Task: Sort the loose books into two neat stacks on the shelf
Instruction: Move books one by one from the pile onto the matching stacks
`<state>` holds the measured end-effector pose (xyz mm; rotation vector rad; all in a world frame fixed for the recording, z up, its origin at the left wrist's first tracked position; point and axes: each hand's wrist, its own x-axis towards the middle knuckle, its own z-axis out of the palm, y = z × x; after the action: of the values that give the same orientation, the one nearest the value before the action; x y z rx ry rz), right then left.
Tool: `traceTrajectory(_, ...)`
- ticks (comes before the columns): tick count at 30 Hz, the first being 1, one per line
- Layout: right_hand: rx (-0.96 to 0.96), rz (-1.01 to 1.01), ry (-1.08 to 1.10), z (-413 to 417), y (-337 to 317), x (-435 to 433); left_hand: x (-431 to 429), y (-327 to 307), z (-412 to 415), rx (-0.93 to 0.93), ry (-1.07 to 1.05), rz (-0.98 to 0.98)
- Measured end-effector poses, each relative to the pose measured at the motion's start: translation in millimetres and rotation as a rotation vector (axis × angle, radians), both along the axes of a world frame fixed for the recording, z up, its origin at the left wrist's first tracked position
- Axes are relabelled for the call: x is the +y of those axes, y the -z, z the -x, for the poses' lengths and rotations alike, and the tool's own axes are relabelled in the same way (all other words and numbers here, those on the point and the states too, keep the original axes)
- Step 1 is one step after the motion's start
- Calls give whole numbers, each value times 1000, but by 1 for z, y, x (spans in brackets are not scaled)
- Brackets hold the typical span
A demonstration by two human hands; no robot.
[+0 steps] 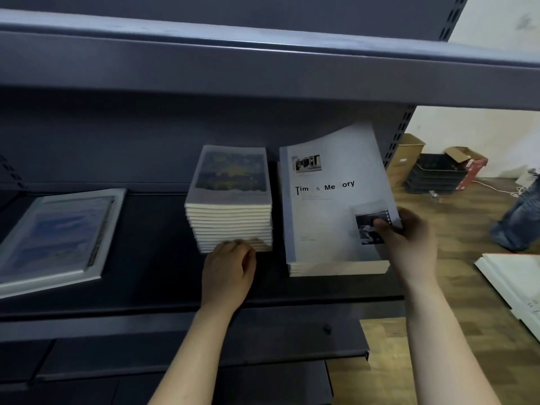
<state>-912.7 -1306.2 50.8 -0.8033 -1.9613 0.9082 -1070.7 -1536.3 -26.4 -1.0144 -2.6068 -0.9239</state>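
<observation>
Pinching the near right corner of a pale grey soft-cover book with black lettering [330,206], the right hand [406,232] has its thumb on the cover and its fingers underneath, clamped on it. That book lies tilted over a short stack of cream-edged books [339,267] at the right end of the dark metal shelf [146,282]. Its far edge is bowed upward, so I judge it light and floppy. A hold at one corner lets it sag; a grip along the spine, or a flat palm beneath, would steer it better. The matte cover looks unlikely to slip.

The left hand [229,267] sits with curled fingers against the foot of a taller stack of small blue-and-yellow-covered books [230,220]; whether it grips anything I cannot tell. A white-bordered blue book [58,238] lies loose at the far left.
</observation>
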Motion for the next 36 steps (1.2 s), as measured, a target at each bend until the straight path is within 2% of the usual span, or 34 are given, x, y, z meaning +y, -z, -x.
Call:
traceTrajectory(6, -153, -146, 164, 2, 7, 6, 0, 5, 3, 23, -14, 0)
traceTrajectory(20, -101, -175, 226, -2, 20, 17, 1, 4, 0, 38, -30, 0)
traceTrajectory(24, -37, -141, 95, -7, 19, 16, 1, 4, -1, 34, -34, 6)
traceTrajectory(31, -78, 148, -254, -28, 25, 20, -1, 5, 0, 29, -25, -7)
traceTrajectory(34, -186, 100, -315, -33, 25, 21, -1, 5, -2, 27, -29, -23)
traceTrajectory(36, -189, 54, -290, -32, 22, 19, -2, 4, -2, 26, -25, -23)
